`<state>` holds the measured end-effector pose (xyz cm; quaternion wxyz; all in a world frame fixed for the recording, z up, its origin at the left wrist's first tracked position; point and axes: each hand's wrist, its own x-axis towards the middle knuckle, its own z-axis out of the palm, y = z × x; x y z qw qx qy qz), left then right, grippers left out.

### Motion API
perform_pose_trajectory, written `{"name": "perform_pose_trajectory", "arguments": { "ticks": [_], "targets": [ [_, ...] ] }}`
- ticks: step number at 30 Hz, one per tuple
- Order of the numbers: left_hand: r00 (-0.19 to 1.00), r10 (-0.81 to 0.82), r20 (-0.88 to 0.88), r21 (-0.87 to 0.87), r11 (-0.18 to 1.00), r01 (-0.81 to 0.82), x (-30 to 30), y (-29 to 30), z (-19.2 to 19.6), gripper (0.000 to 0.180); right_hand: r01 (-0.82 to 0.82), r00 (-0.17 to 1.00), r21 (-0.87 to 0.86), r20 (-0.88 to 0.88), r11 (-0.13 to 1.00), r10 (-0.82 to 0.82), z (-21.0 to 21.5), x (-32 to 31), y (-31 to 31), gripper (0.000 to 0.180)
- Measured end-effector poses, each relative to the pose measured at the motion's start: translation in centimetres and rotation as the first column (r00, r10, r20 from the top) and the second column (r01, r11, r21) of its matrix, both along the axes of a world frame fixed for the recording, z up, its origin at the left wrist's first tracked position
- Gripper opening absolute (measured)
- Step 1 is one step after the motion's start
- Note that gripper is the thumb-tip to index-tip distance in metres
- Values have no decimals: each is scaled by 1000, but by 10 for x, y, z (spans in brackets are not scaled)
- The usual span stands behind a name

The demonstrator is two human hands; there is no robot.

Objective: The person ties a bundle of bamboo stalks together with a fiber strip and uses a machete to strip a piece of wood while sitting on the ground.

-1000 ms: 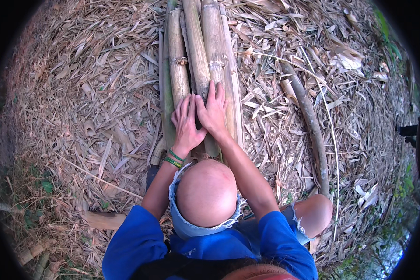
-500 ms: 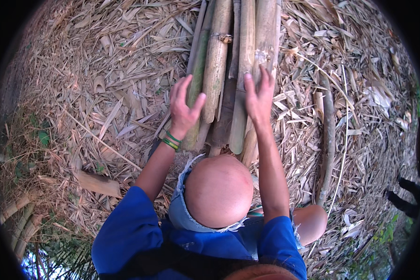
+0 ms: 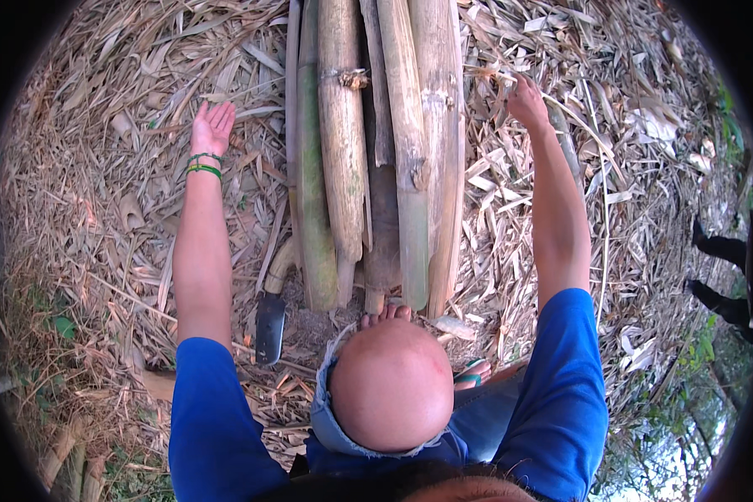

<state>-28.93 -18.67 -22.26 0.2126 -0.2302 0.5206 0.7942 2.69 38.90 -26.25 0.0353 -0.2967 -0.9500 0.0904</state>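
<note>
A bundle of bamboo poles (image 3: pixel 343 159), some split and one greenish, lies lengthwise on the ground in front of me. My left hand (image 3: pixel 213 127) is well out to the left of the bundle, palm up and fingers stretched, holding nothing. On the other side my right hand (image 3: pixel 527 104) is held out over the leaf litter, apart from the poles. Its fingers are partly bent and apart, close to a thin pale strip (image 3: pixel 590 134). Beside the poles' near left end lies a machete (image 3: pixel 269 328) with a dark blade and a curved handle.
Dry bamboo leaves (image 3: pixel 134 243) cover the ground. My bent knee (image 3: pixel 391 386) and toes are at the poles' near ends. A person's dark-clothed legs (image 3: pixel 719 247) show at the right edge. Green plants (image 3: pixel 694 360) grow at the lower right.
Both hands have left the poles and spread wide apart, the left one turning palm up. The view has shifted, and the machete beside the poles shows more fully.
</note>
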Motion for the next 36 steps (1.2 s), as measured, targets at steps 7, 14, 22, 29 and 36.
{"name": "perform_pose_trajectory", "arguments": {
  "ticks": [7,14,22,29,36],
  "targets": [
    [954,-14,298,-232,969,86,-54,12,-38,53,-34,955,80,297,996,8,11,-13,-21,41],
    [974,206,96,-299,939,-169,-45,41,-59,17,-139,980,88,157,986,124,75,31,-50,29],
    [867,300,-397,-256,871,-418,3,59,4,33,-105,976,-267,157,958,151,171,36,-35,34],
    [857,472,-206,-100,862,-498,31,47,6,46,-420,847,-91,318,903,426,162,70,-44,19],
    [939,289,-185,-143,938,-317,73,19,17,48,-116,851,-172,491,978,188,192,84,-29,29]
  ]
}}
